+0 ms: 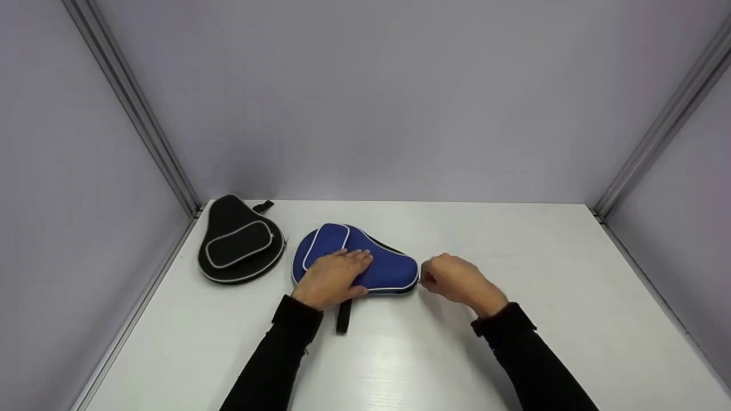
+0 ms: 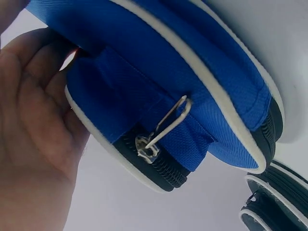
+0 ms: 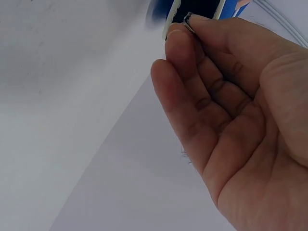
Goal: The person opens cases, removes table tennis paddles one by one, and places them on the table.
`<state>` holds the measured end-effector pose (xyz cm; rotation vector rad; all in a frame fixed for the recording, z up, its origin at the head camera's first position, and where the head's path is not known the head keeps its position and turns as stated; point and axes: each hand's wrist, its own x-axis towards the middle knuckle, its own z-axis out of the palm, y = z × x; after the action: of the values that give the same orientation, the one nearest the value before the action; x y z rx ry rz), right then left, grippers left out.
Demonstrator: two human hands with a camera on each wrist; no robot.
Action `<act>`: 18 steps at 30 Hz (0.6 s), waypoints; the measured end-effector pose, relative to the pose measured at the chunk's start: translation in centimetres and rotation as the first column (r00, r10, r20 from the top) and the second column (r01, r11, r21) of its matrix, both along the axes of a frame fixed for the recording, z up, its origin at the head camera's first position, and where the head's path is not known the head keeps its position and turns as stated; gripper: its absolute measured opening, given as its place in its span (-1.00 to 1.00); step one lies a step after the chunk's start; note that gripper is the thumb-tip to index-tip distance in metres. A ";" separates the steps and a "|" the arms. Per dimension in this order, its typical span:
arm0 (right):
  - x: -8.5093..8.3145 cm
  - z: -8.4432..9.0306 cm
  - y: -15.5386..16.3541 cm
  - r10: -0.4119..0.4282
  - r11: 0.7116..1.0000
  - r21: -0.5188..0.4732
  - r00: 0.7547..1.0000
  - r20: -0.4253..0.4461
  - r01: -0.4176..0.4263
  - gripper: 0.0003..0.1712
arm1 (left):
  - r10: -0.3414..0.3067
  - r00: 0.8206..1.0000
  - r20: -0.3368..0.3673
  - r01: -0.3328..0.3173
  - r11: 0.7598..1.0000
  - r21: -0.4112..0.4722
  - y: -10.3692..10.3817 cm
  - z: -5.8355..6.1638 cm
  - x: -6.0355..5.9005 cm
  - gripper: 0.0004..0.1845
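A blue table tennis paddle case (image 1: pixel 388 268) with white piping lies on the table, its narrow end to the right. My left hand (image 1: pixel 334 277) rests on its upper face with straight fingers, beside the small zipped pocket (image 2: pixel 120 101). A metal pull (image 2: pixel 168 125) hangs from that pocket's zipper in the left wrist view. At the narrow end my right hand (image 1: pixel 457 279) pinches a small metal zipper pull (image 3: pixel 188 21) between thumb and fingertips. A dark gap shows along the case's far edge near that end.
A black paddle case (image 1: pixel 240 245) of the same shape lies at the back left of the white table (image 1: pixel 571 319). The blue case's black strap (image 1: pixel 344 317) sticks out toward the front. Pale panels (image 1: pixel 400 103) wall the table at the back and sides.
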<state>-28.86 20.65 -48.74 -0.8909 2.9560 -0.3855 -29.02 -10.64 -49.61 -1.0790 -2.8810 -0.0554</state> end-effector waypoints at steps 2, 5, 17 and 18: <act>0.2 0.2 -0.2 0.008 1.000 0.000 1.000 0.016 -0.008 -0.73 | 0.005 1.000 0.009 -0.005 1.000 -0.001 0.0 0.0 0.0 -0.19; 0.6 0.4 -0.6 0.009 1.000 -0.003 0.999 0.044 -0.009 -0.67 | 0.013 1.000 0.027 -0.013 1.000 0.000 0.1 0.1 0.0 -0.19; 2.3 -0.3 -3.7 0.028 0.999 0.024 0.998 -0.051 -0.027 -0.87 | 0.042 0.998 0.053 -0.042 0.999 -0.010 0.4 0.1 0.1 -0.17; 2.4 -0.5 -3.9 0.034 0.999 0.024 0.997 -0.068 -0.033 -0.90 | 0.043 0.998 0.050 -0.042 0.999 -0.010 0.5 0.1 0.1 -0.17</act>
<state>-26.42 16.75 -49.21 -0.9690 2.9957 -0.3253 -28.94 -10.16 -49.48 -1.0319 -2.9500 -0.0685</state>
